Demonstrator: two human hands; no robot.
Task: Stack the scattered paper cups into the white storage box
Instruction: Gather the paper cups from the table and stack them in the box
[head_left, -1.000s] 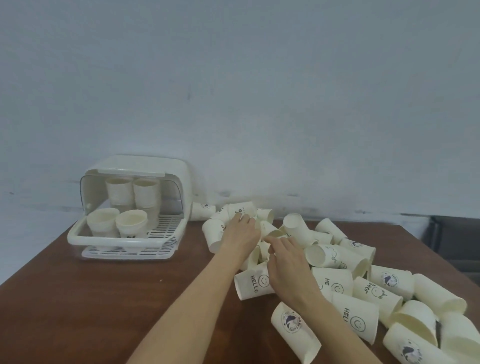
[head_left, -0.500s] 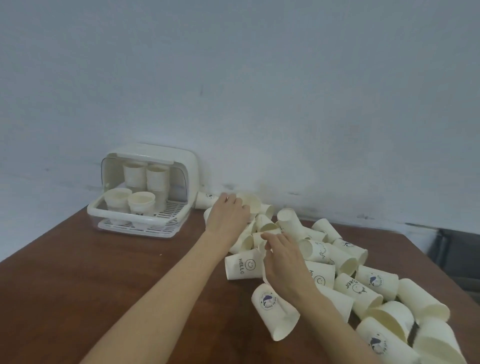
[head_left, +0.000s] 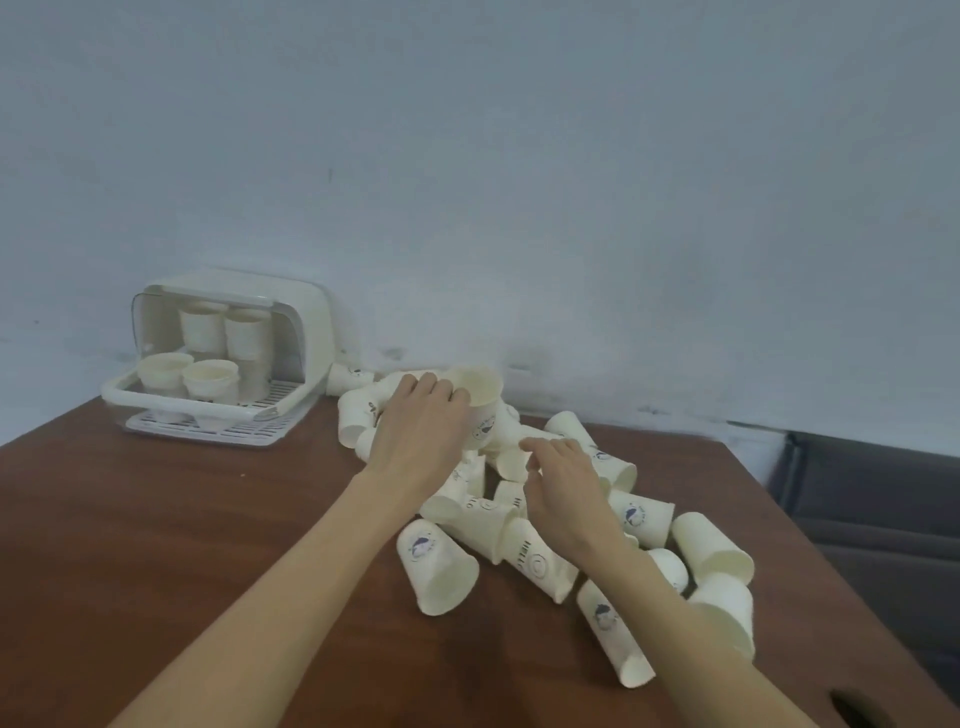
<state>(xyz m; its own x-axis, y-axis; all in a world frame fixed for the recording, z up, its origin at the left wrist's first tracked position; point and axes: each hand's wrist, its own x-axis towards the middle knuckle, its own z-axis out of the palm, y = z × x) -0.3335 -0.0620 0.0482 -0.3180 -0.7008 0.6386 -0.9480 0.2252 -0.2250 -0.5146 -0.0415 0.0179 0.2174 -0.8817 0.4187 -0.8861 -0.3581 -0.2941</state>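
Several white paper cups (head_left: 639, 514) lie scattered on their sides across the middle and right of the brown table (head_left: 156, 545). My left hand (head_left: 418, 431) grips one upright cup (head_left: 480, 402) at the far end of the pile, its open mouth facing up. My right hand (head_left: 563, 480) rests on the pile just right of it, fingers curled down onto a lying cup (head_left: 511, 460); I cannot tell if it grips that cup. The white storage box (head_left: 311, 332) stands at the back left with its clear lid raised, and short stacks of cups (head_left: 210, 379) stand inside.
The grey wall runs right behind the box and the pile. A dark sofa (head_left: 878, 514) stands beyond the table's right edge. A lone cup (head_left: 436, 566) lies near me, in front of the pile.
My left hand has closed round a cup at the back of the pile and turned it upright. My right hand has shifted slightly further into the pile. The view has drifted right.
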